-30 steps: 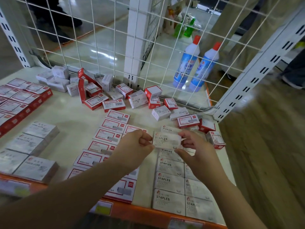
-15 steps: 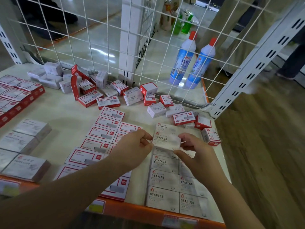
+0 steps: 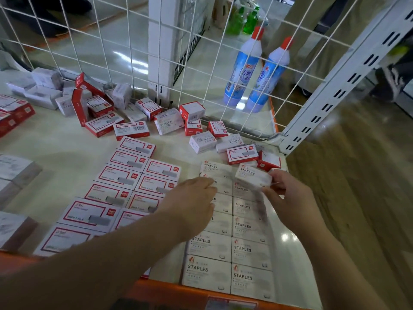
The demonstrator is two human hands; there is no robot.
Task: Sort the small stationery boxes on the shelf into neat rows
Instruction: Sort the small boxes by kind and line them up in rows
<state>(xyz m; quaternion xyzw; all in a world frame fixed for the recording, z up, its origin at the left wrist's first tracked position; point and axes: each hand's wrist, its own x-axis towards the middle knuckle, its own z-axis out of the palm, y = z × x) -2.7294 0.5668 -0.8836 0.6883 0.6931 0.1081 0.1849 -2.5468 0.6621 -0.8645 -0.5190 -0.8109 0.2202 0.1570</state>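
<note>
Up close, the right hand (image 3: 290,198) pinches a white staples box (image 3: 253,176) by its right end, thumb and fingers curled round it, holding it tilted just above the far end of the right column of white staples boxes (image 3: 250,229). Beside it, the left hand (image 3: 192,204) lies palm down, fingers relaxed and reaching onto the far boxes of the left column (image 3: 210,245), its fingertips just short of the held box. Both white columns run side by side from the shelf's orange front lip (image 3: 169,289) toward the back, labels reading STAPLES. Left of them, across a narrow gap, red-bordered boxes (image 3: 125,175) lie flat in two further columns, partly hidden under the left forearm. Behind the rows, an unsorted jumble of red and white boxes (image 3: 138,117) sprawls against the white wire grid (image 3: 107,48) at the shelf's back, some on edge, some tipped over; a few loose ones (image 3: 242,154) sit near the right corner, just beyond the held box. Grey-white boxes (image 3: 15,171) line the left edge, blurred. Through the grid, two blue-and-white bottles with red caps (image 3: 257,70) stand on the floor
</note>
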